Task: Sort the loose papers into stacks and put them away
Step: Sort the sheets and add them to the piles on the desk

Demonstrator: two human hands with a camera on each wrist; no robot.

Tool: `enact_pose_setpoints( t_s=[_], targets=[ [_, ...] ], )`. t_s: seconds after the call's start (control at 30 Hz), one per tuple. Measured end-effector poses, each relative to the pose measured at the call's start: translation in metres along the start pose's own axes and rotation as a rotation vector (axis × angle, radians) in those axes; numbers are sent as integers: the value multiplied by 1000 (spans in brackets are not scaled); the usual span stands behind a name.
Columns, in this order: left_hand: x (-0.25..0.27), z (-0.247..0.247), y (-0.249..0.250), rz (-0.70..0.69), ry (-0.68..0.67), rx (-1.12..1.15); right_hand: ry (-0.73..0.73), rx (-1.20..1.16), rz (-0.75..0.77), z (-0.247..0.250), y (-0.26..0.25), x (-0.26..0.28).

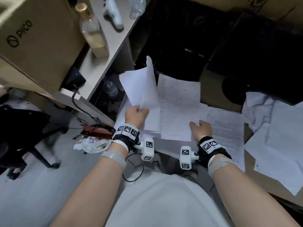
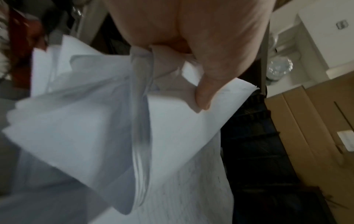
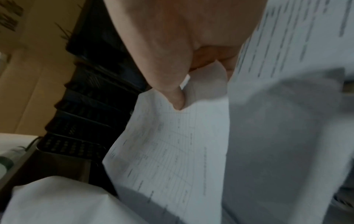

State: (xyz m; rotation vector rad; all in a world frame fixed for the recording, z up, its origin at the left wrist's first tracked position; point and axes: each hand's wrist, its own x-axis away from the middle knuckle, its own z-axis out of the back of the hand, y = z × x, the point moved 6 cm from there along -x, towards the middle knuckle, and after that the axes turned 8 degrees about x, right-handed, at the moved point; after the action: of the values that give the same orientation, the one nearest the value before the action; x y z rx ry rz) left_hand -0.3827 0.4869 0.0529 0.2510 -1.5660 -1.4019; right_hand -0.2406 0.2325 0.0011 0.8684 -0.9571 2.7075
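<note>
My left hand [image 1: 136, 113] grips a thick bundle of white sheets [image 1: 141, 89] by its lower edge, thumb on top; the bundle [image 2: 172, 144] bends and fans out upward. My right hand [image 1: 199, 126] pinches the lower right corner of a printed sheet with a table [image 1: 179, 105], thumb on the page [image 3: 172, 144]. Both lie side by side in front of me over more loose papers [image 1: 227, 130]. Stacked black mesh trays [image 1: 172, 46] stand just beyond the papers.
More crumpled and flat sheets [image 1: 275, 138] spread at the right on brown cardboard [image 1: 213, 89]. A white shelf [image 1: 105, 63] with a bottle [image 1: 91, 31] and a cardboard box [image 1: 32, 38] stands at the left. A black chair base [image 1: 29, 136] and crumpled paper [image 1: 88, 144] lie on the floor.
</note>
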Motion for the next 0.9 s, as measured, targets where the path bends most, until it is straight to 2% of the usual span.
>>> enact_pose_setpoints(
  t_s=[0.17,0.37,0.47,0.53,0.63,0.7,0.77,0.9],
  targets=[
    [-7,54,-10,-53,99,-30,-199,-21,-25,-96,0,-14],
    [-10,87,-35,-38,135,-101,-257,34,-45,-149,-26,-6],
    [-11,87,-43,-61,97,-139,-376,66,-41,-166,-35,-1],
    [-12,81,-42,-85,76,-134,-421,100,-40,-166,-40,4],
    [-14,71,-40,-128,65,-116,-399,80,-41,-150,-37,2],
    [-15,64,-39,-142,52,-74,-334,71,16,-133,-39,3],
    [-17,55,-37,-157,36,-68,-326,-40,102,-120,-48,9],
    [-16,36,-30,-194,3,-139,-504,-313,102,-104,-70,30]
  ],
)
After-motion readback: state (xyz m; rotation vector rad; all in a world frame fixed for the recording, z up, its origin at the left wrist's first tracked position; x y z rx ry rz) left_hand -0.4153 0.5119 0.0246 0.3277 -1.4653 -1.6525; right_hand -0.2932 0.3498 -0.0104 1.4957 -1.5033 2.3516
